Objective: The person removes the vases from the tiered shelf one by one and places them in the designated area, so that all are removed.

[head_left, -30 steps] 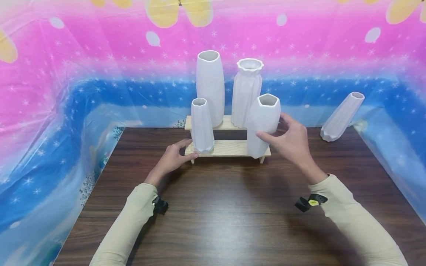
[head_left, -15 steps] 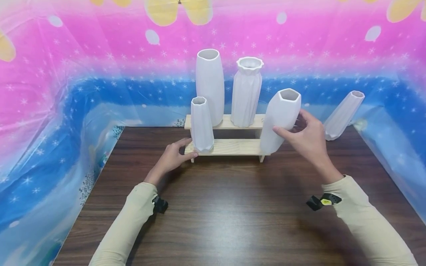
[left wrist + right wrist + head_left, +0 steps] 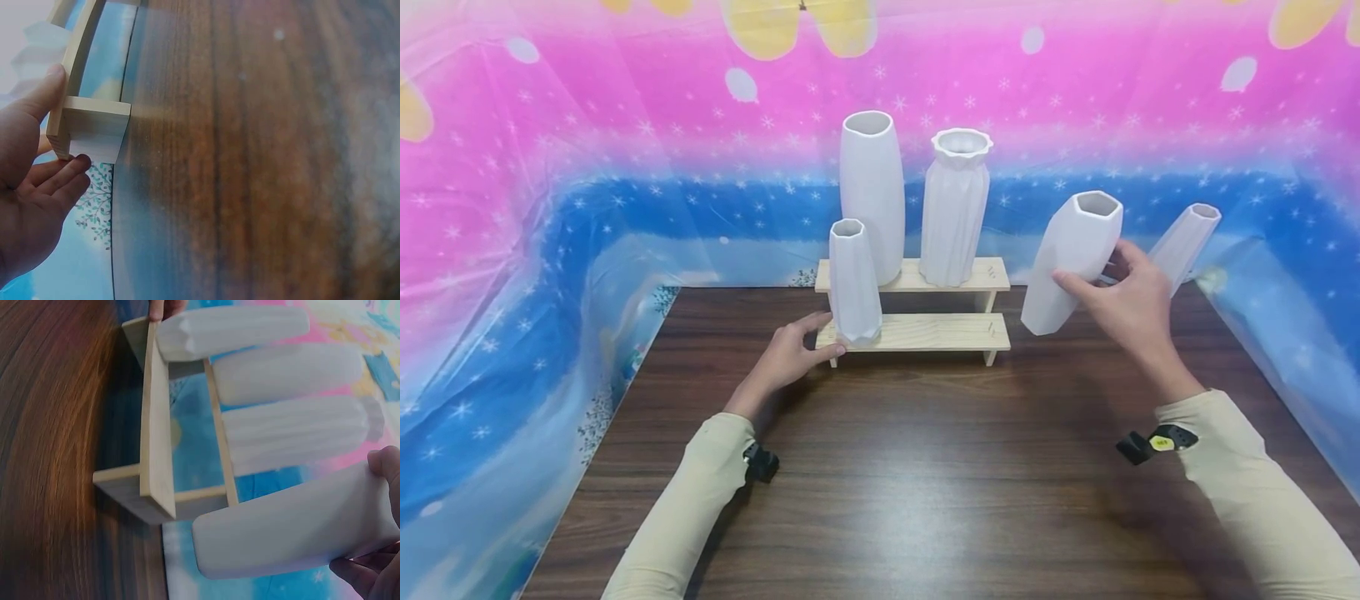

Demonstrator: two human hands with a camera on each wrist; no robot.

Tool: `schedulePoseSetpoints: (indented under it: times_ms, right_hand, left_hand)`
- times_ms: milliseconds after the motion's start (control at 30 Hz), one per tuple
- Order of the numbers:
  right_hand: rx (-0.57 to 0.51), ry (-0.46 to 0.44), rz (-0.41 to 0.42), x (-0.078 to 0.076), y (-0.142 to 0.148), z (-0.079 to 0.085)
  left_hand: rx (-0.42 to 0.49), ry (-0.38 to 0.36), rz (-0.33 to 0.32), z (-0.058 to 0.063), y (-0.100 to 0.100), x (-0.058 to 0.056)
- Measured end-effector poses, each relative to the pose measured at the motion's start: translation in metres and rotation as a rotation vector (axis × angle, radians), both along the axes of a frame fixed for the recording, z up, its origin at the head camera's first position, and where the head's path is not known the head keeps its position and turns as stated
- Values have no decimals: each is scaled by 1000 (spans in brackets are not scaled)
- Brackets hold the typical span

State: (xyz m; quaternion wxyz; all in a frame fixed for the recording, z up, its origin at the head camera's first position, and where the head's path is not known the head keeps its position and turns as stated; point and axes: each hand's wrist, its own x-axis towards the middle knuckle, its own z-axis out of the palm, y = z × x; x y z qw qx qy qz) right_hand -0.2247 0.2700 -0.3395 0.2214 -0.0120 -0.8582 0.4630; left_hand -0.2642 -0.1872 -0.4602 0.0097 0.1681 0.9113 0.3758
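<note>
My right hand (image 3: 1133, 310) grips a white vase (image 3: 1073, 258) with a five-sided mouth, thumb on the near side and fingers behind. The vase tilts, its top leaning right, and hangs in the air just right of a two-step wooden stand (image 3: 936, 332). In the right wrist view its smooth base (image 3: 250, 544) faces the stand. My left hand (image 3: 787, 360) holds the left end of the stand's lower step, thumb on top and fingers beneath. Close by that thumb, a slim white vase (image 3: 854, 287) stands on the lower step.
On the upper step stand a tall smooth white vase (image 3: 872, 196) and a ruffled-rim white vase (image 3: 956, 217). Partly behind my right hand, another slim white vase (image 3: 1186, 242) leans at the back right. A patterned cloth (image 3: 730, 200) lines the dark wooden table (image 3: 887, 467).
My right hand has lifted the five-sided vase off the lower step's right end and carried it right, tilting it more. My left hand has stayed on the stand.
</note>
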Motion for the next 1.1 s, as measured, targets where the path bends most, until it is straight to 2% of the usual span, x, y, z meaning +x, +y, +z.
schedulePoseSetpoints:
  times_ms: [367, 767, 1100]
  right_hand:
    - [55, 10, -111, -19, 25, -7]
    - [96, 42, -156, -39, 45, -19]
    - [72, -14, -212, -57, 66, -30]
  left_hand:
    - [3, -4, 1, 0, 1, 1]
    - [0, -11, 12, -1, -1, 0]
    - [0, -9, 5, -1, -1, 0]
